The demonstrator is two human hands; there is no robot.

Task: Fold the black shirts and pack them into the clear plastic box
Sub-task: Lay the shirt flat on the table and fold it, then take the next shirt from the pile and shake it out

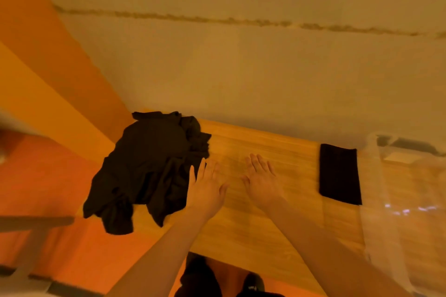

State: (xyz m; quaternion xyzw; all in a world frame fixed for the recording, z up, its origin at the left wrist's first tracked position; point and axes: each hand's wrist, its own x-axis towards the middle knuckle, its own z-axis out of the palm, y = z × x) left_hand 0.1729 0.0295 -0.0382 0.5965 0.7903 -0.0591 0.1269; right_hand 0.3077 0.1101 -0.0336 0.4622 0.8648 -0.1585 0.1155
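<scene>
Both hands, left (205, 188) and right (261, 179), lie flat, fingers released, on bare table (253, 224) mid-frame. The pile (147, 169) overhangs the left edge. A folded shirt (339, 173) lies beside the box (407, 190), right.

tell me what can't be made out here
- Head view, pile: how many shirts is hidden by its own bunched folds; its near edge hangs off the table.
- Box: cut off by the right edge; glare hides its contents.
- Folded shirt: layers underneath hidden.

Clear plastic box (407, 200) cropped, blurred.
</scene>
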